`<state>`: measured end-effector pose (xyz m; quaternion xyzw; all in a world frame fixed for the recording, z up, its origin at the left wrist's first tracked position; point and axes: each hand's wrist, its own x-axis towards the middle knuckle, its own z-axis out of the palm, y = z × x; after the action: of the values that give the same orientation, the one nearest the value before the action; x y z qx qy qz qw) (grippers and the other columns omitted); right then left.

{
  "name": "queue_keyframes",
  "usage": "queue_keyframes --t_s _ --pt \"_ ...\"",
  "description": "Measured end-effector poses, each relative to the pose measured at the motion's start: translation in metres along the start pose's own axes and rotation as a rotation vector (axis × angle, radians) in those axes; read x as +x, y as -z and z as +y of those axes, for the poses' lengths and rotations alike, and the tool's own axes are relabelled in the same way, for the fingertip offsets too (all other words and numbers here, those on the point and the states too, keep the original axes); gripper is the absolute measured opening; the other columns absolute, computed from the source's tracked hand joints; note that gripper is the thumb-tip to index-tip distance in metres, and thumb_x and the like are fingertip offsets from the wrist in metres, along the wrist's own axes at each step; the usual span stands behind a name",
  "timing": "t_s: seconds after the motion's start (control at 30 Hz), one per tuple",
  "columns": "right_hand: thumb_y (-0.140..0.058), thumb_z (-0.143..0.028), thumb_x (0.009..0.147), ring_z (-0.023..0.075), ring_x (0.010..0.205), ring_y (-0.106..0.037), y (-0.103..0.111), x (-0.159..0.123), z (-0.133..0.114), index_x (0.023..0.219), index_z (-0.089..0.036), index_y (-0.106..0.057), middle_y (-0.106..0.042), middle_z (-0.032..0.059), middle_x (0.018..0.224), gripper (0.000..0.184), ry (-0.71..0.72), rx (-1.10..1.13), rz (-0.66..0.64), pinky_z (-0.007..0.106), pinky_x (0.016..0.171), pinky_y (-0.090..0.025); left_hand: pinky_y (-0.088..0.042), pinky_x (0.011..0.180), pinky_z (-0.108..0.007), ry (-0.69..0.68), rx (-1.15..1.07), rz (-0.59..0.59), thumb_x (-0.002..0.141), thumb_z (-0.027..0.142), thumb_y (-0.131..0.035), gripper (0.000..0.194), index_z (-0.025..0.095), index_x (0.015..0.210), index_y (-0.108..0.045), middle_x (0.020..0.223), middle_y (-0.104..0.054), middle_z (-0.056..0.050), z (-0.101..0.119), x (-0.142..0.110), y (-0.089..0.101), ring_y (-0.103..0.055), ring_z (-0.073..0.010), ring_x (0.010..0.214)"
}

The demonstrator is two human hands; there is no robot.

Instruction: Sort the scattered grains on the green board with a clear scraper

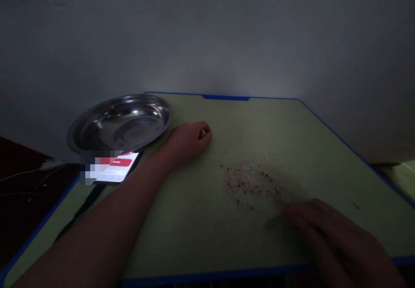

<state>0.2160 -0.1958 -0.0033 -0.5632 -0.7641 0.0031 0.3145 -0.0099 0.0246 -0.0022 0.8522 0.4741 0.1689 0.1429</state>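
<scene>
My left hand [189, 140] rests on the green tabletop beside the metal basin, its fingers curled into a loose fist with a small gap at the thumb. I see nothing in it. A thin scatter of pale fine grains [241, 173] mixed with several small dark round bits lies on the table between my hands. At the near right edge of that scatter is my right hand [337, 236], a little blurred, fingers pressed together and pointing at the grains. Whatever its fingertips may pinch is too dark and smeared to make out.
A wide shiny metal basin [123, 126] stands at the far left. Partly under its rim lies a lit phone [118, 171]. A small dark sliver [355, 205] lies at the right. The table [259, 128] has a blue edge, with a grey wall [207, 33] behind it.
</scene>
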Motion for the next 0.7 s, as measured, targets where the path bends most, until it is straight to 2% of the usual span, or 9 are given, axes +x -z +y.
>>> queue_keyframes --t_s 0.23,0.37,0.5,0.7 --pt "-0.046 -0.017 0.096 0.0124 0.077 -0.069 -0.015 0.026 0.005 0.102 -0.022 -0.063 -0.069 0.0015 0.086 0.019 -0.116 0.01 0.005 0.022 0.068 -0.056 -0.041 0.061 -0.03 0.018 0.007 -0.021 0.087 0.037 -0.048 0.029 0.019 0.097 -0.068 0.084 -0.072 -0.006 0.0 0.001 0.002 -0.063 -0.0194 0.069" --pt "-0.045 -0.016 0.095 0.013 0.077 -0.068 -0.019 0.029 0.0 0.101 -0.021 -0.064 -0.069 0.002 0.085 0.021 -0.094 0.028 -0.036 0.024 0.067 -0.057 -0.04 0.061 -0.029 0.005 0.007 -0.014 0.087 0.037 -0.048 0.028 0.019 0.096 -0.068 0.083 -0.072 -0.006 0.0 0.001 0.002 -0.063 -0.0189 0.069" --pt "-0.044 -0.016 0.094 0.0141 0.085 -0.07 -0.014 0.024 0.0 0.104 -0.022 -0.064 -0.071 0.0032 0.091 0.023 -0.032 0.037 -0.094 0.025 0.071 -0.058 -0.039 0.059 -0.029 -0.001 0.014 -0.012 0.088 0.039 -0.048 0.029 0.019 0.097 -0.068 0.081 -0.071 -0.005 0.0 0.001 0.001 -0.062 -0.018 0.067" --pt "-0.044 -0.015 0.094 0.0129 0.079 -0.069 -0.013 0.025 0.0 0.103 -0.023 -0.063 -0.07 0.0024 0.087 0.023 -0.053 0.047 -0.094 0.023 0.067 -0.058 -0.039 0.059 -0.029 0.016 0.032 -0.01 0.087 0.039 -0.048 0.031 0.019 0.099 -0.069 0.08 -0.071 -0.005 0.002 0.001 0.001 -0.059 -0.0175 0.063"
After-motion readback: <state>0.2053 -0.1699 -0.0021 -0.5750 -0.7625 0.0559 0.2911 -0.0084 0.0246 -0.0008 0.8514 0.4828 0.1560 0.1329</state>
